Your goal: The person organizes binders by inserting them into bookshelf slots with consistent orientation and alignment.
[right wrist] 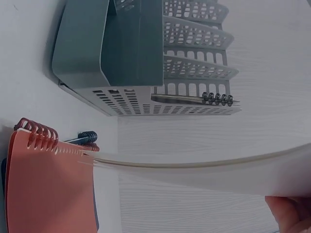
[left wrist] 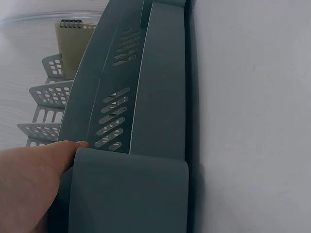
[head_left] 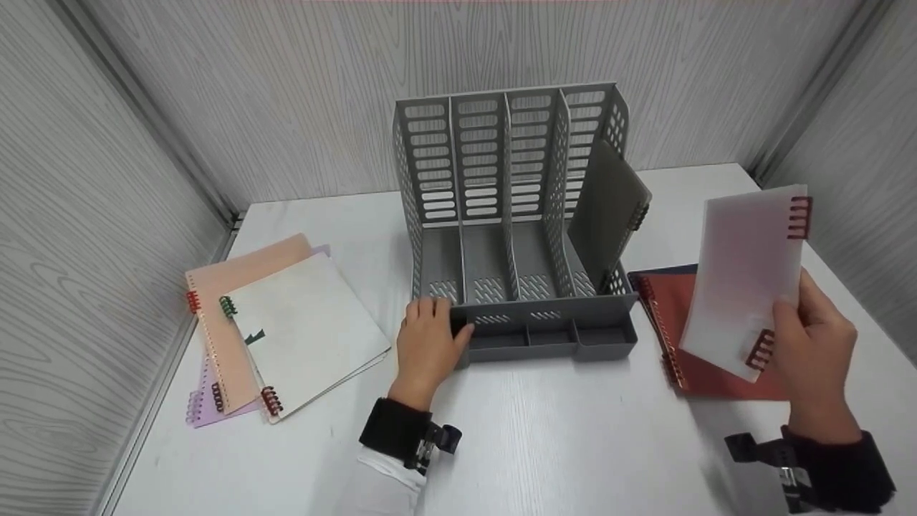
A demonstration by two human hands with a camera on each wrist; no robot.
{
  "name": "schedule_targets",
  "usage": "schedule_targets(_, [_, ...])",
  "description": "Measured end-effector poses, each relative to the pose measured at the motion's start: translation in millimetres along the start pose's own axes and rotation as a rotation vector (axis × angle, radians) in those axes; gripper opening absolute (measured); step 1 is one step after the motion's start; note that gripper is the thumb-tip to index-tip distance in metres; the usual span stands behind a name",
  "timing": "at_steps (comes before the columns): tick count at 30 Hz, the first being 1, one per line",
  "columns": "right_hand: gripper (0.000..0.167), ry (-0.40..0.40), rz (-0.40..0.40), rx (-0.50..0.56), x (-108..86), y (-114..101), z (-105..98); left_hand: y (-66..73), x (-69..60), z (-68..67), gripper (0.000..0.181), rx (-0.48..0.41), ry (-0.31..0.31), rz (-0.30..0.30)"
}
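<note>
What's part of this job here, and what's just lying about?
Seemingly in use:
- left hand, holding rack
- right hand, holding frosted notebook
- grey notebook, standing in rack

Seemingly lying about:
- red notebook
- blue notebook
- white notebook
- peach notebook
- purple notebook

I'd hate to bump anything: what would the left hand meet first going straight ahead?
The gray organizer: the left hand grips its front left corner, so likely that first, though depth is unclear.
</note>
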State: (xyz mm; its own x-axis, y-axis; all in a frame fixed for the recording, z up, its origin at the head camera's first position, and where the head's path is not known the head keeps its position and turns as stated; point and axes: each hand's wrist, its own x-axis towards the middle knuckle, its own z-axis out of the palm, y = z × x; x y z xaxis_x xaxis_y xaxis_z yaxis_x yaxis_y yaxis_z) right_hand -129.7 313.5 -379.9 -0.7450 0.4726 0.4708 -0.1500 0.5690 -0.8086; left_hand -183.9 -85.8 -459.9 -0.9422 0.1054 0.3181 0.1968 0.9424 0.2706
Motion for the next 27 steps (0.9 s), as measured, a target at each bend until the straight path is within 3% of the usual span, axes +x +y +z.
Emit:
schedule_targets(7, [0.037, -0.007, -0.06, 0.011, -5.6, -11.6, 0.4, 0.9, -0.3, -1.6, 0.052, -0.002, 0.0, -0.002])
schedule_targets(15, [0.038, -0.012, -0.165, 0.107, -9.6, -25.6, 1.9, 1.2, -0.3, -2.6, 0.052, 0.027, 0.051, 0.033])
schedule_targets(22, [0.038, -0.015, -0.228, 0.269, -10.3, -37.5, 6.9, 0.5, 0.1, -2.1, 0.053, 0.024, 0.028, 0.022])
schedule_targets(27, [0.039, -0.008, -0.17, 0.512, -9.1, -42.2, 12.8, 0.4, -0.5, -2.4, 0.053, 0.015, 0.01, 0.013])
